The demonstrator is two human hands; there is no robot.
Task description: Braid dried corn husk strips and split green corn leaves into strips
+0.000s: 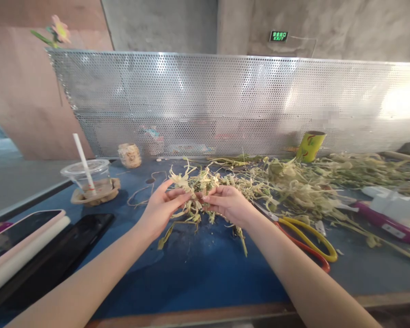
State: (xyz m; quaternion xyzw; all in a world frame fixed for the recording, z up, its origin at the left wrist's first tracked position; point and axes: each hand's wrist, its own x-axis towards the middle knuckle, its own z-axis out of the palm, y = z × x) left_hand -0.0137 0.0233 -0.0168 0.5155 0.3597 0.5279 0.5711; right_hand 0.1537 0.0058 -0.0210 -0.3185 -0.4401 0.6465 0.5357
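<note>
Left hand (160, 207) and right hand (227, 202) pinching dried plant bundle (198, 182), scissors (307, 237) beside right forearm, cup (89, 175) left

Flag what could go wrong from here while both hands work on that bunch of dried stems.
The dried stems pinched between left hand and right hand look brittle; more bits may snap off onto the blue mat. The scissors lie right beside the right forearm, so a sweep could catch them. The cup with its straw could tip if the left arm swings out.
</note>
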